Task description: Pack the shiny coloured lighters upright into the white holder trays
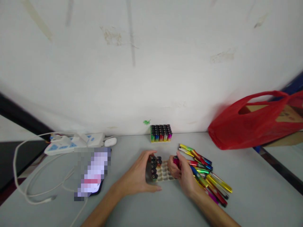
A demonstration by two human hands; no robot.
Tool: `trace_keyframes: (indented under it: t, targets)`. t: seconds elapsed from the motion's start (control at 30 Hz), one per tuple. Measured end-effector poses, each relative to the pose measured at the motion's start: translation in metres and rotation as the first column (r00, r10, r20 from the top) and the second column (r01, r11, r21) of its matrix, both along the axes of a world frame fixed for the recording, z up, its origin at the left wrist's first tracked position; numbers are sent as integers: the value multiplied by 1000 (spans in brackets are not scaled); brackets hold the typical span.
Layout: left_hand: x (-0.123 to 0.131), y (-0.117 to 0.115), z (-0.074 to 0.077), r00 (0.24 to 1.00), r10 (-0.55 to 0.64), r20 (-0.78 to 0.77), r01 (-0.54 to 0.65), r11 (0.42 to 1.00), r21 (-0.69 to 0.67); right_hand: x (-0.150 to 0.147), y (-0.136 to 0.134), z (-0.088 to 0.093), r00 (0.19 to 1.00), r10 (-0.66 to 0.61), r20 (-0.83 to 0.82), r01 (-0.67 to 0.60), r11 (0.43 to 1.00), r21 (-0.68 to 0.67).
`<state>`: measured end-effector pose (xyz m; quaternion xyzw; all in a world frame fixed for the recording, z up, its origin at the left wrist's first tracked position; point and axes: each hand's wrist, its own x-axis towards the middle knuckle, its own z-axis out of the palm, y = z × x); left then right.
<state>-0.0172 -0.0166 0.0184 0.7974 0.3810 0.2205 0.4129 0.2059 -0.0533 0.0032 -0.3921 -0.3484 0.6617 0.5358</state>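
My right hand (pixel 183 171) is closed around a lighter (pixel 175 160) with a black top and a dark magenta body, held over the right part of a pale tray (pixel 165 171) with rows of round hollows. Several lighters (pixel 153 167) stand upright in the tray's left rows, black tops up. Curved around the tray's left end is my left hand (pixel 138 171), thumb and fingers wide apart. Its fingertips are by the far left corner, the thumb in front of the near edge; whether they touch the tray I cannot tell.
A loose pile of shiny coloured lighters (pixel 205 173) lies to the right. Against the wall stands a block of upright lighters (pixel 161 134). At left are a phone (pixel 94 176), a power strip (pixel 73 142) and white cables (pixel 30 195). A red bag (pixel 248 126) sits back right.
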Motion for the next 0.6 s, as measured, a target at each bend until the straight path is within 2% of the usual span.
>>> trace_keyframes:
  t: [0.1, 0.23, 0.37, 0.47, 0.6]
  targets:
    - [7, -4, -4, 999, 31, 9, -32, 997, 76, 0, 0, 1, 1000, 13, -5, -13, 1000, 0]
    - [15, -10, -13, 990, 131, 48, -136, 981, 140, -2, -1, 1, 1000, 19, -5, -19, 1000, 0]
    - [23, -15, -20, 975, 198, 98, -207, 975, 83, -2, 0, 1, 1000, 9, 2, -9, 1000, -1]
    - [27, -16, -22, 969, 211, 128, -215, 976, 20, -2, -1, 1, 1000, 8, 20, -8, 1000, -2]
    - [27, -15, -23, 968, 220, 124, -222, 975, -1, -1, -1, 3, 999, 17, 32, -17, 1000, -4]
